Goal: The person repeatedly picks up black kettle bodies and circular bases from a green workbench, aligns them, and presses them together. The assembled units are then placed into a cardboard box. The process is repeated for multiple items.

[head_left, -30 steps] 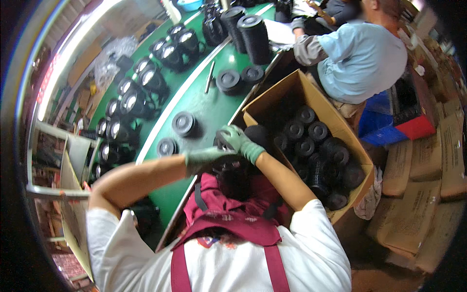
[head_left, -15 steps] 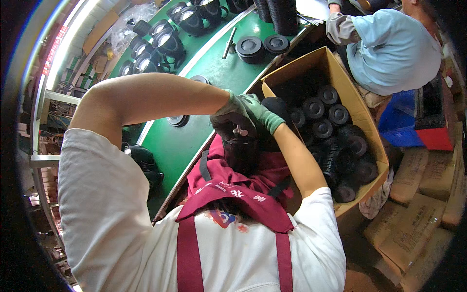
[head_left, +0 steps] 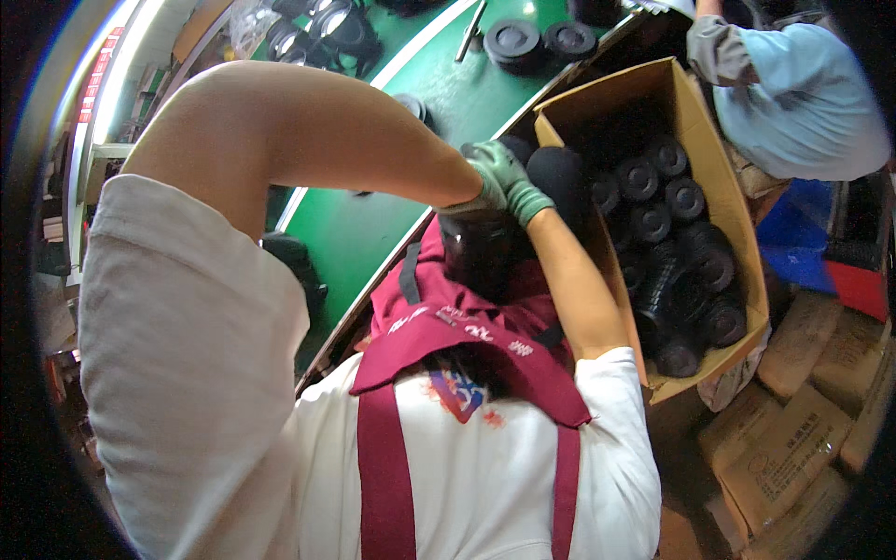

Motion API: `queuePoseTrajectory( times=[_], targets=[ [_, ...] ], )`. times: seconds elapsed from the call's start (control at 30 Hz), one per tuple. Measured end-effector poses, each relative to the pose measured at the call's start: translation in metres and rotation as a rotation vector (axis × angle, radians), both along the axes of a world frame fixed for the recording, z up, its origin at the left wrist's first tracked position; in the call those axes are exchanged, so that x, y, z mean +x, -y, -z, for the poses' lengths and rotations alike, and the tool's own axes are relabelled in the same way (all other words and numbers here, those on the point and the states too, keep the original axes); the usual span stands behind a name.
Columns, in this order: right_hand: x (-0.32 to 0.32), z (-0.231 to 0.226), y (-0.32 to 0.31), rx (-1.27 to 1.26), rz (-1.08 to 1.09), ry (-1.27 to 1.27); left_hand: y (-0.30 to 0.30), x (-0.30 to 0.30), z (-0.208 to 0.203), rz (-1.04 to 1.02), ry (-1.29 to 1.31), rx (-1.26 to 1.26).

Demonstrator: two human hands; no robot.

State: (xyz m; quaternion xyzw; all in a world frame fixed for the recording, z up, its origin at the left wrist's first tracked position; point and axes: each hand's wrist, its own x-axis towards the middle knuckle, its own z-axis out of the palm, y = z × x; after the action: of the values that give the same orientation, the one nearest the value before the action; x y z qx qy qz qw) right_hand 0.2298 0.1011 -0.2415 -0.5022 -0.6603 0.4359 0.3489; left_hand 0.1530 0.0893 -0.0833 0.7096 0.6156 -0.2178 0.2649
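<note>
My left hand [head_left: 482, 192], in a grey-green work glove, curls over the top of a dark, glossy, rounded piece [head_left: 476, 241] standing at my lap against the maroon apron [head_left: 457, 322]. My right hand [head_left: 507, 172], gloved the same, is bent close against the left one, its fingers closed. Whatever lies between the fingers is hidden, and the kind of the dark piece cannot be made out. Just right of my hands a black rounded form [head_left: 556, 177] rises beside the cardboard box [head_left: 653, 84].
The box holds several black ribbed round parts [head_left: 651, 222]. On the green table [head_left: 448, 103] stand black discs [head_left: 513, 43], a metal rod [head_left: 470, 33] and black handled pieces [head_left: 341, 33]. A co-worker in light blue [head_left: 807, 107] sits far right, near stacked cartons [head_left: 784, 448].
The view has shifted, so table and box sit differently. My left elbow is raised and nearer. My hands have drawn tighter together, and a small metal bit seen under them is now covered.
</note>
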Motion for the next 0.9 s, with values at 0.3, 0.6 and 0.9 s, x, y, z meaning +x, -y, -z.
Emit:
queuePoseTrajectory(
  times=[0.3,0.6,0.9],
  targets=[
    [0.036,-0.074,0.060,0.451,0.191,0.640,0.000,-0.062,0.001,0.692,0.251,0.097],
    [0.017,-0.146,0.112,0.142,0.244,0.954,-0.036,-0.079,0.048,1.151,0.550,0.366],
    [0.111,-0.076,0.016,0.069,0.300,0.476,0.014,-0.073,0.017,0.283,0.885,0.745]
  ],
)
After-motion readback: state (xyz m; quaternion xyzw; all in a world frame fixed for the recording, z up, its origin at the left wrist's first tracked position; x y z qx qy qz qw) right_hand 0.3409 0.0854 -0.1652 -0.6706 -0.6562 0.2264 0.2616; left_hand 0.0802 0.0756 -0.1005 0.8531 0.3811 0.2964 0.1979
